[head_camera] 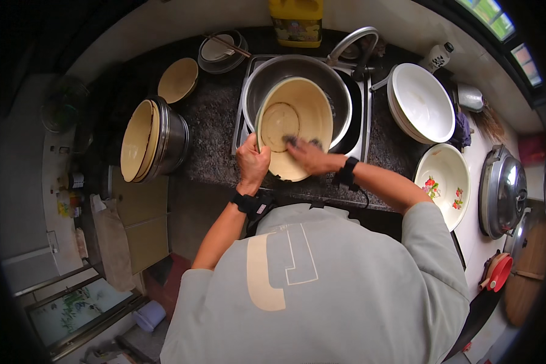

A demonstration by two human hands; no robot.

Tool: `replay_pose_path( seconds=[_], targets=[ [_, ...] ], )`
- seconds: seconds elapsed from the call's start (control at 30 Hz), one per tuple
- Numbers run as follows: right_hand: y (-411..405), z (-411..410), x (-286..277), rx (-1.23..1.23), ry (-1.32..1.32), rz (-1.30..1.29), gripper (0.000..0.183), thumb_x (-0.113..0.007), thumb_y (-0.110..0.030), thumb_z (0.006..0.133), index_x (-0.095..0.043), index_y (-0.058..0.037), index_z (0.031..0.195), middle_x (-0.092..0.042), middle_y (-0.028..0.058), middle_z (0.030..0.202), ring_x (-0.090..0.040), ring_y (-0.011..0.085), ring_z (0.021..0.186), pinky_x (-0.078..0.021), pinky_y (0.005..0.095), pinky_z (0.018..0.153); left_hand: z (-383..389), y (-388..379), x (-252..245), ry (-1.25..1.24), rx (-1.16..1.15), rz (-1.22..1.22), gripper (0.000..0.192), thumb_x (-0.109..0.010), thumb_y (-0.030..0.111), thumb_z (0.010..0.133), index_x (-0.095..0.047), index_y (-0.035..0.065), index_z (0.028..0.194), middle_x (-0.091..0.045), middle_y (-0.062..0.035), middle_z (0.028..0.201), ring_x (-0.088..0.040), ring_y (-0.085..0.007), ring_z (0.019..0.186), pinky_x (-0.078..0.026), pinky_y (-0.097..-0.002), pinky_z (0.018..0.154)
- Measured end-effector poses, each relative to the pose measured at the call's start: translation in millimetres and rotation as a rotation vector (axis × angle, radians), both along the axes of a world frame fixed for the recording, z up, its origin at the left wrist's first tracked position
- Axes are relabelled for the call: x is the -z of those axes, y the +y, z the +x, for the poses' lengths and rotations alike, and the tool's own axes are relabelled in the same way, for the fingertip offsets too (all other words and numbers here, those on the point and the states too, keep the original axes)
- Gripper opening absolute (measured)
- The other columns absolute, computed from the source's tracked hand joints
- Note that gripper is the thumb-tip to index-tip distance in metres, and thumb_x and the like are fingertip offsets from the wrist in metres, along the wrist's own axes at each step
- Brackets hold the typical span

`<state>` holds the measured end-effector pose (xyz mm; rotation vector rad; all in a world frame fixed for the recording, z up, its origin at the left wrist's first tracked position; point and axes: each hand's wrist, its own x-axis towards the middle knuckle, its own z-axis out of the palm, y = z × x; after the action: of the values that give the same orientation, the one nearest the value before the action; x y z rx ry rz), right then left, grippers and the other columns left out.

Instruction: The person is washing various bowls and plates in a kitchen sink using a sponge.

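A cream-yellow enamel basin (311, 104), dark along its chipped rim, is tilted towards me over the near side of the sink (366, 132). My left hand (253, 159) grips its left rim, thumb on the inside. Inside the basin is my right hand (316, 157), blurred, with a dark scrubber (291, 140) under its fingers against the wall near the bottom. What the scrubber is made of cannot be made out. Behind the enamel basin, a large stainless steel basin (285, 64) sits in the sink; its contents are mostly hidden.
A curved faucet (354, 36) rises behind the sink. On the left counter are stacked basins (134, 141), a yellow bowl (178, 81) and dishes with chopsticks (227, 45). White basins (423, 102) and a flowered basin (443, 182) stand on the right. A yellow jug (295, 22) is at the back.
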<state>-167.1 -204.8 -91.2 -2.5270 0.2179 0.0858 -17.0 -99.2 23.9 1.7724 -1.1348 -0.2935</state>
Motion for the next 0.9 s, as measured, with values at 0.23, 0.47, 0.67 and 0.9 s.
replay_pose_path(
  seconds=[0.23, 0.47, 0.67, 0.9],
  targets=[
    [-5.4, 35.9, -50.5, 0.280, -0.458, -0.295, 0.068, -0.051, -0.008, 0.071, -0.030, -0.0069, 0.136, -0.020, 0.0180, 0.143, -0.021, 0.0381, 0.131, -0.0225, 0.0517, 0.102, 2.2, 3.8, 8.9, -0.031, 0.048, 0.013, 0.003, -0.050, 0.000, 0.067, -0.047, 0.0005, 0.067, -0.042, -0.0107, 0.050, -0.040, -0.0161, 0.043, -0.036, -0.0310, 0.044],
    [7.6, -3.7, -18.6, 0.192, 0.206, -0.203, 0.065, -0.051, -0.008, 0.074, -0.029, -0.0072, 0.136, -0.008, 0.0221, 0.146, -0.010, 0.0376, 0.135, -0.0121, 0.0504, 0.106, 5.8, 4.3, 16.4, 0.003, -0.027, 0.000, 0.009, -0.052, 0.000, 0.067, -0.044, 0.0006, 0.065, -0.039, -0.0109, 0.050, -0.039, -0.0136, 0.044, -0.035, -0.0305, 0.044],
    [27.1, 18.7, -46.1, -0.078, -0.288, 0.678, 0.069, -0.043, 0.000, 0.078, -0.016, -0.0091, 0.141, -0.024, 0.0231, 0.139, -0.025, 0.0357, 0.129, -0.0229, 0.0368, 0.105, 0.8, 3.2, 10.2, -0.014, -0.023, -0.058, 0.008, -0.052, 0.000, 0.067, -0.044, 0.0004, 0.065, -0.043, -0.0129, 0.050, -0.043, -0.0188, 0.043, -0.036, -0.0328, 0.045],
    [-29.4, -36.3, -22.9, 0.088, -0.040, -0.460, 0.058, -0.053, -0.009, 0.076, -0.037, -0.0125, 0.131, -0.049, 0.0195, 0.120, -0.042, 0.0327, 0.116, -0.0384, 0.0388, 0.089, -0.9, 5.3, 3.1, -0.027, -0.003, -0.031, 0.006, -0.052, 0.000, 0.067, -0.046, 0.0003, 0.065, -0.042, -0.0133, 0.050, -0.044, -0.0181, 0.043, -0.037, -0.0324, 0.045]
  ],
)
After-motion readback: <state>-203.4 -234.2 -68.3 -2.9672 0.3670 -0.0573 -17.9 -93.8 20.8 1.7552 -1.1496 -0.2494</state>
